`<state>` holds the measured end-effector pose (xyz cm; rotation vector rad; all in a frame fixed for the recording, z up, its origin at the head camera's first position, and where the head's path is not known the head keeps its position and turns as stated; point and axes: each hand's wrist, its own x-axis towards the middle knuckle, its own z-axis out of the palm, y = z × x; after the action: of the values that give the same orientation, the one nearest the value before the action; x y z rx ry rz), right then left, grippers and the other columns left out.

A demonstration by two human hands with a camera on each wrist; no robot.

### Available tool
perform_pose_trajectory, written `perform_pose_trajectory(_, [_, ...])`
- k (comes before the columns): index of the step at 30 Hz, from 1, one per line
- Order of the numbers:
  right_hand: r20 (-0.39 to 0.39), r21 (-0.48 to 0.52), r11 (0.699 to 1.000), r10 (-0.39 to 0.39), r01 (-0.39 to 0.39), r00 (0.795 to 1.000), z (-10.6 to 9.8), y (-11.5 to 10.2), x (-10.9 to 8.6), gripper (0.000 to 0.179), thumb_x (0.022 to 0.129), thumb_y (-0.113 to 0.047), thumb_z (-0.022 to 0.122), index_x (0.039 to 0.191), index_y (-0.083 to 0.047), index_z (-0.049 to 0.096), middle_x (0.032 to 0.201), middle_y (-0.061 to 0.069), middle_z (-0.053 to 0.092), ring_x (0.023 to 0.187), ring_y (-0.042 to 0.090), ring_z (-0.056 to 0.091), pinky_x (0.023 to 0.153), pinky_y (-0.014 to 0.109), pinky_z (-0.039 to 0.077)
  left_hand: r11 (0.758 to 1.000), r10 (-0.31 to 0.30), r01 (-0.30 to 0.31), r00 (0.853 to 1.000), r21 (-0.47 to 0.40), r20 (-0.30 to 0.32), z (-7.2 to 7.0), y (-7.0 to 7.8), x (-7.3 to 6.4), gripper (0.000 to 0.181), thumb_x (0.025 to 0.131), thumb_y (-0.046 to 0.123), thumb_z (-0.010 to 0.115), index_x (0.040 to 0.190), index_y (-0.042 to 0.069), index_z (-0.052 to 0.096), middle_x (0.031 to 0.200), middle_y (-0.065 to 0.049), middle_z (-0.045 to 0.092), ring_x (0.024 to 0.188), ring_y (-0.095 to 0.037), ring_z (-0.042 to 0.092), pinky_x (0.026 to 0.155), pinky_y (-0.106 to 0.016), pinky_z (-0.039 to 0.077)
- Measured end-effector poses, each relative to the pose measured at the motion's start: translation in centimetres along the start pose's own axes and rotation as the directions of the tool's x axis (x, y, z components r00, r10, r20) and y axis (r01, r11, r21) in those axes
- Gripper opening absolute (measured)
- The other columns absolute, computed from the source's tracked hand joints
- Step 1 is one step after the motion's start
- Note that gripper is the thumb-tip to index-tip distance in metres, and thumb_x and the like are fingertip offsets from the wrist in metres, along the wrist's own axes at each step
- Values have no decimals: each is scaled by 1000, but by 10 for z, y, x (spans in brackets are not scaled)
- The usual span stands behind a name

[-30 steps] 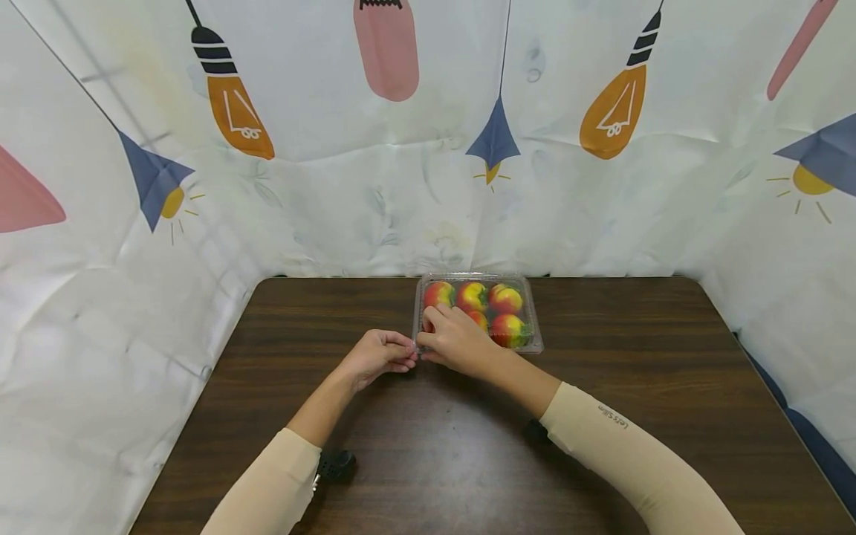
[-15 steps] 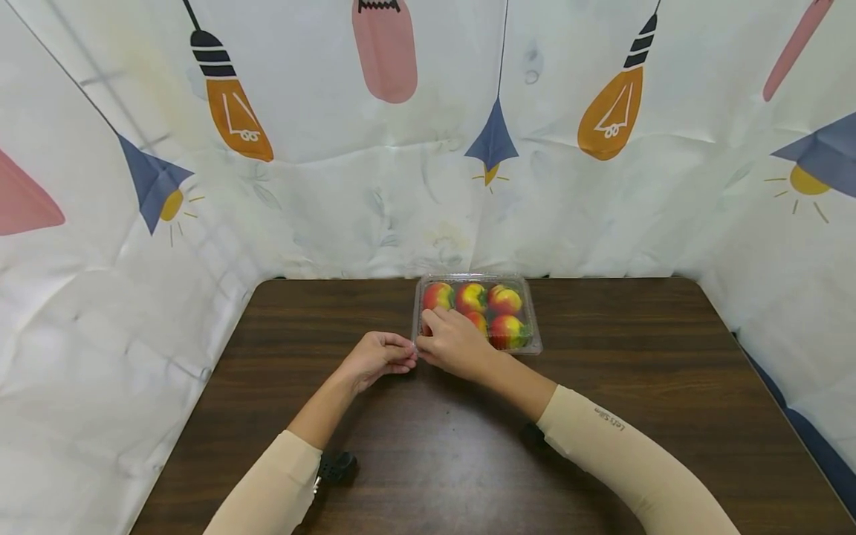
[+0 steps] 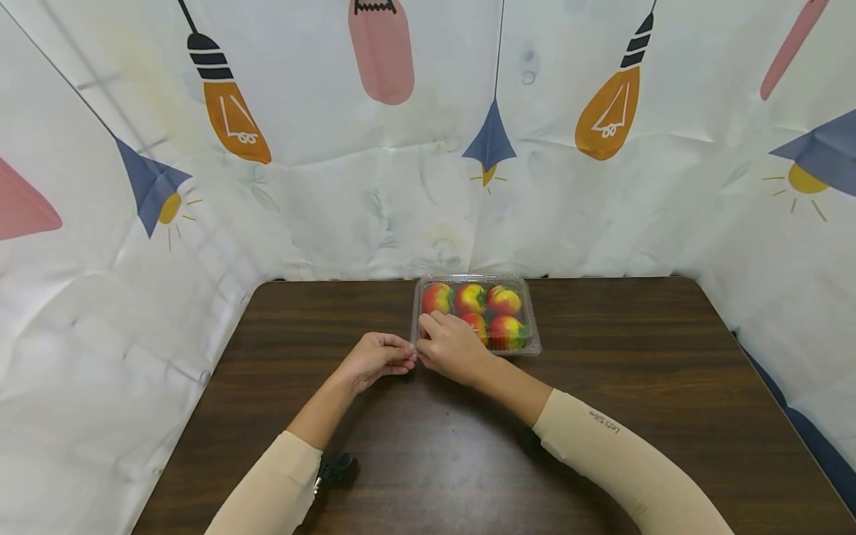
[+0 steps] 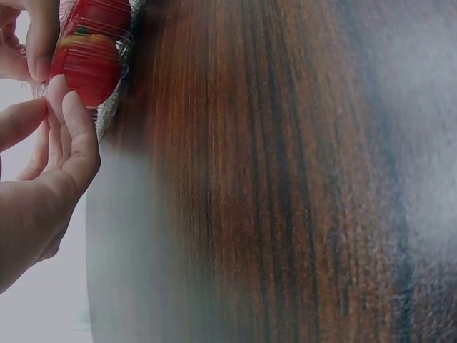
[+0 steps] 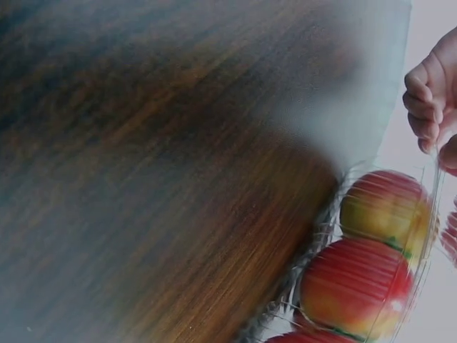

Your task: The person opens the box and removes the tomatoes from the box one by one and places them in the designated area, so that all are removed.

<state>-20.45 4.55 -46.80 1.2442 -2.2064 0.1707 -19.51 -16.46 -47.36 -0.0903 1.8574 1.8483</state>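
A clear plastic fruit box [image 3: 533, 319] lies at the back of the table, with several red-and-yellow fruits [image 3: 506, 332] showing through it. My left hand [image 3: 380, 359] is at the box's front left corner, thumb and fingertips pinching its plastic edge. In the left wrist view, the left hand's [image 4: 53, 175] fingertips meet at that edge, beside a red fruit [image 4: 89, 68]. My right hand [image 3: 457, 348] reaches across the front of the box and grips the same corner with bent fingers, covering part of the fruits. The two hands' fingertips are close together.
The dark wood-grain table [image 3: 642, 386] extends to both sides and in front of the box. A white curtain [image 3: 321, 208] printed with lamps hangs right behind the box. A black wrist device [image 3: 337, 468] sits by the left sleeve.
The right hand and forearm have shifted slightly down and left at the box's corner. The left hand keeps its pinch in nearly the same place, and the box stays put.
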Motion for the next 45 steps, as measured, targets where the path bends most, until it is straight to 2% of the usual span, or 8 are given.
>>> perform_pose_trajectory(7, [9, 11, 1000, 16, -16, 1000, 2, 0, 0, 11, 91, -21, 74, 83, -15, 79, 89, 2, 54, 77, 17, 50, 61, 25, 46, 1000, -5, 5, 1000, 9, -15, 1, 1, 0, 19, 99, -3, 63, 113, -16, 65, 84, -6, 75, 75, -14, 73, 71, -26, 65])
perform_pose_trajectory(14, [-14, 36, 999, 27, -26, 1000, 5, 0, -1, 8, 88, -19, 77, 81, -14, 79, 88, 2, 53, 75, 18, 50, 59, 26, 46, 999, 4, -4, 1000, 32, -13, 2, 2, 0, 19, 98, -4, 63, 111, -17, 65, 81, -5, 75, 73, -13, 73, 70, -25, 65])
perform_pose_trajectory(24, [-29, 60, 997, 51, -50, 998, 3, -1, -1, 9, 86, -16, 77, 77, -15, 77, 85, 1, 51, 72, 17, 49, 57, 26, 44, 997, 35, -35, 999, 66, 1, 3, 1, 2, 17, 97, -6, 61, 108, -18, 66, 79, -5, 73, 72, -11, 72, 69, -24, 65])
perform_pose_trajectory(34, [-17, 62, 996, 62, -61, 998, 2, -1, 0, 10, 88, -17, 75, 78, -14, 77, 85, 1, 51, 72, 16, 49, 56, 25, 44, 994, 51, -51, 999, 99, -3, 3, 3, 3, 19, 97, -7, 60, 110, -20, 64, 78, -5, 72, 72, -11, 71, 69, -24, 64])
perform_pose_trajectory(45, [-13, 59, 995, 77, -76, 997, 3, -1, 2, 12, 88, -17, 75, 76, -14, 77, 84, 1, 52, 71, 17, 50, 56, 25, 44, 992, 57, -53, 998, 116, -26, 5, 5, 2, 12, 95, -9, 60, 102, -16, 67, 78, -7, 72, 71, -13, 72, 69, -26, 65])
